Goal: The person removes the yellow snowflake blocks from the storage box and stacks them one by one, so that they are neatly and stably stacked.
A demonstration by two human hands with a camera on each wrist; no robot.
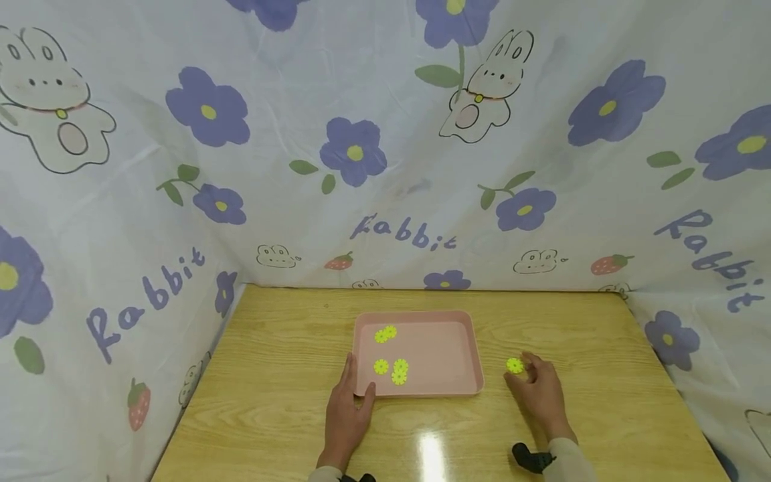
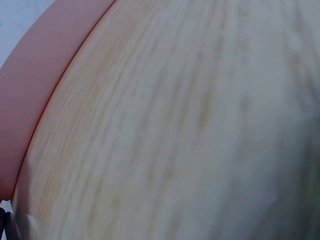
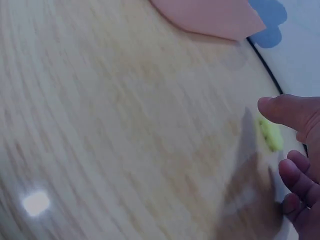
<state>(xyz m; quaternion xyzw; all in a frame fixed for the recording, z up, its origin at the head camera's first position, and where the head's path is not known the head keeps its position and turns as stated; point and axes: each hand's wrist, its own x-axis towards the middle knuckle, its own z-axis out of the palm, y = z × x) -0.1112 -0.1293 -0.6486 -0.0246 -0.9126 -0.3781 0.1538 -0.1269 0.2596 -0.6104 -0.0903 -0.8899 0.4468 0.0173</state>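
Note:
A pink tray sits mid-table and holds several yellow-green gear-shaped discs. My left hand lies flat on the wooden table, its straight fingers touching the tray's front-left corner. The left wrist view shows only the tray's edge and blurred wood. One loose disc lies on the table to the right of the tray. My right hand curves loosely around it, thumb and fingers apart. In the right wrist view, the thumb hovers just beside the disc, with a gap to the other fingers.
A rabbit-and-flower printed cloth walls in the table at the back and on both sides. Bare wood lies in front of the tray and to its left and right. A lamp's glare shows near the front edge.

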